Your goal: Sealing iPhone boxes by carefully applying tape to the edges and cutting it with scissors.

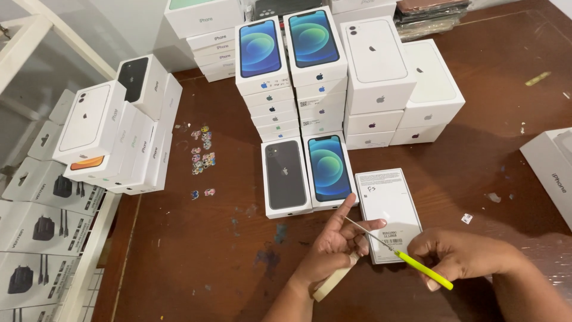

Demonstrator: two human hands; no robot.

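Standing over a brown table [196,262] crowded with phone boxes. Both hands work at the near edge, right of centre.

Right hand [462,256]: fingers closed in a pinch on the yellow handle of a thin tool [411,262]. The metal tip points up and left, toward the other hand. Long axis of the tool runs diagonally, from near right to far left.

Left hand [339,244]: forefinger stretched out toward the far side, the other fingers curled loosely around a pale flat stick [333,281] that juts out below the palm toward the near edge. The tool's thin tip meets this hand at about the thumb; whether it actually touches the skin, I cannot tell.

White box [388,209] lies flat, back side up, label at its near end. It sits just beyond the two hands, between them, long axis running near to far. The tool crosses over its near end at the label. The left hand overlaps its near left corner; the right hand is just off its near right corner. Neither hand is clearly closer.

Just left of it, two boxes lie face up side by side: a black-phone box [286,177] and a blue-phone box [329,170]. Behind them a stack [322,83] of more boxes. Small stickers [202,156] are scattered far left on the table.
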